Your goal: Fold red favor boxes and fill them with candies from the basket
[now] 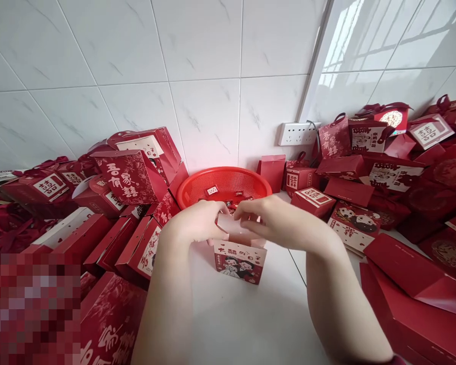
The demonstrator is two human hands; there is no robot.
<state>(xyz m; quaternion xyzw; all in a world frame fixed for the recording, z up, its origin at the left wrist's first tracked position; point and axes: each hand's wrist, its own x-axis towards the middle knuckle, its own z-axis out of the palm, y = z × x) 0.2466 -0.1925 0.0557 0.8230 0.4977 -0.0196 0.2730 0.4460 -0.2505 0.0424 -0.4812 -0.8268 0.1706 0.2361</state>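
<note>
A small red and cream wedding favor box (238, 263), printed with a cartoon couple, stands upright on the white table. Its top is open, with a pale flap up at the back. My left hand (197, 221) is closed around the box's left side near the top edge. From the right, my right hand (276, 219) bends over the open top, its fingers closed at the flap. The inside of the box is mostly hidden by my hands. Just behind them is a red plastic basket (224, 175) with small wrapped pieces in it.
Red favor boxes (131, 177) are piled on the left. More boxes with ribbons (365, 137) crowd the right, and an unfilled-looking red carton (414, 304) lies at the near right. A white power strip (298, 134) is against the tiled wall (205, 116).
</note>
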